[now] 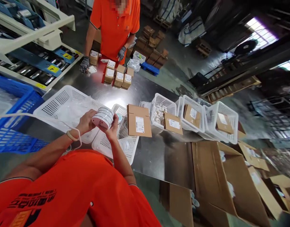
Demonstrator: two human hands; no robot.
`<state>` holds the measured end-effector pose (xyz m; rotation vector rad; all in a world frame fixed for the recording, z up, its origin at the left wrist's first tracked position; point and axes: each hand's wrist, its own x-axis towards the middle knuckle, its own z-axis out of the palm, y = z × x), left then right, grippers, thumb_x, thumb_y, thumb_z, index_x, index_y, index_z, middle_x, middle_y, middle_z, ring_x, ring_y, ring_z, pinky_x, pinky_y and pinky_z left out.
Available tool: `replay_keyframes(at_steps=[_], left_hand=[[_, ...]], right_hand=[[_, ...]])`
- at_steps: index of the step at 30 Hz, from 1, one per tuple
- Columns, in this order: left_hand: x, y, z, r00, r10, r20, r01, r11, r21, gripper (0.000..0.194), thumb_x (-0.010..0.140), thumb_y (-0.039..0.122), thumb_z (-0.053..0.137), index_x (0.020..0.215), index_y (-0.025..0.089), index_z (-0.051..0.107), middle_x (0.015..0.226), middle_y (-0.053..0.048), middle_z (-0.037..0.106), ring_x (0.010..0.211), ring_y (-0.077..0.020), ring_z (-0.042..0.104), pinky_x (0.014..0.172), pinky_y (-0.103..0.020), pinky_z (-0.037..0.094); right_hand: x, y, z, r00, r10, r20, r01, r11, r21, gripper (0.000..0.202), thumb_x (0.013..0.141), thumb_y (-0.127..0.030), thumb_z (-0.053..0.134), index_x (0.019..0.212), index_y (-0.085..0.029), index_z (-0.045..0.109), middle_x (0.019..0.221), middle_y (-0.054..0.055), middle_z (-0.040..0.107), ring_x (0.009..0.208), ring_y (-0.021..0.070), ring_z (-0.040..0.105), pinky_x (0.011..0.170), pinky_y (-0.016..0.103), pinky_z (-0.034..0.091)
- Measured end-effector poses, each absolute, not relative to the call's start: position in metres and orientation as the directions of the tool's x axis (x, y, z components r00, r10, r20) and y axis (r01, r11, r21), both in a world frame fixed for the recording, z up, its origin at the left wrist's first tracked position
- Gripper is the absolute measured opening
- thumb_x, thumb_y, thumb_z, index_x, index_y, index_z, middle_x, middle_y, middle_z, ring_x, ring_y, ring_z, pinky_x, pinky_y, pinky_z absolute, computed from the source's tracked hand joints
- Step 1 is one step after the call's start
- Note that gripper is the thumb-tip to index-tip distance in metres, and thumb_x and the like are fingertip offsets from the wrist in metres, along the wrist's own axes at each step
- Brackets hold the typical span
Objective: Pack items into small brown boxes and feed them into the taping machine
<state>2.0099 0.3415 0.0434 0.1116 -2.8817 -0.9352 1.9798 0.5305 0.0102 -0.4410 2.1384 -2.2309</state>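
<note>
I am gripping a stack of discs (103, 117) between both hands, left hand (86, 122) and right hand (112, 128) curving partly closed around its sides, holding it above a white basket (104, 142).

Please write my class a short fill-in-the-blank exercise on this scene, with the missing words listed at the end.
1. The person's left hand holds a stack of round pieces together with the person's ____ hand.
2. The co-worker across the table wears ____ on both hands.
3. The plastic crate at the picture's left edge is coloured ____.
4. The label on the cardboard nearest the held stack is coloured ____.

Missing words: right; gloves; blue; white.
</note>
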Motion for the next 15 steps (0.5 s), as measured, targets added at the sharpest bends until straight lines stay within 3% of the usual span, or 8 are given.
replay_keyframes(at_steps=[4, 8, 12, 15], left_hand=[[2.009, 0.342, 0.037, -0.988, -0.115, 0.107, -0.018, 0.756, 0.654, 0.073, 0.072, 0.006, 0.067, 0.143, 0.018, 0.075, 0.145, -0.014, 0.076, 0.138, -0.033, 0.074, 0.125, -0.051, 0.063], [2.01, 0.349, 0.031, -0.984, -0.159, 0.075, -0.068, 0.74, 0.669, 0.083, 0.076, 0.006, 0.066, 0.158, 0.021, 0.069, 0.159, -0.014, 0.071, 0.147, -0.0341, 0.069, 0.131, -0.051, 0.058], [2.013, 0.354, 0.032, -0.99, -0.138, 0.003, -0.105, 0.766, 0.634, 0.092, 0.082, 0.001, 0.063, 0.173, 0.018, 0.059, 0.176, -0.018, 0.062, 0.152, -0.0401, 0.066, 0.132, -0.058, 0.055], [2.01, 0.349, 0.032, -0.995, -0.096, -0.016, -0.084, 0.759, 0.646, 0.1, 0.08, -0.001, 0.063, 0.179, 0.013, 0.052, 0.184, -0.02, 0.052, 0.159, -0.0418, 0.061, 0.134, -0.06, 0.053]], right_hand=[[1.969, 0.531, -0.005, -0.967, -0.193, 0.169, -0.21, 0.218, -0.953, 0.107, 0.066, -0.054, 0.099, 0.156, -0.022, 0.051, 0.152, 0.016, 0.064, 0.139, 0.0357, 0.065, 0.127, 0.057, 0.053], [1.967, 0.538, -0.001, -0.934, -0.307, 0.182, -0.333, 0.568, -0.752, 0.095, 0.07, -0.036, 0.095, 0.156, -0.02, 0.059, 0.149, 0.019, 0.067, 0.146, 0.0425, 0.059, 0.13, 0.063, 0.047], [1.968, 0.538, 0.004, -0.902, -0.39, 0.183, -0.408, 0.638, -0.653, 0.093, 0.074, -0.029, 0.088, 0.162, -0.019, 0.058, 0.155, 0.021, 0.065, 0.148, 0.0428, 0.059, 0.127, 0.061, 0.05], [1.969, 0.541, 0.0, -0.892, -0.398, 0.215, -0.424, 0.571, -0.703, 0.095, 0.074, -0.03, 0.088, 0.163, -0.017, 0.056, 0.158, 0.021, 0.063, 0.15, 0.0421, 0.058, 0.127, 0.059, 0.052]])
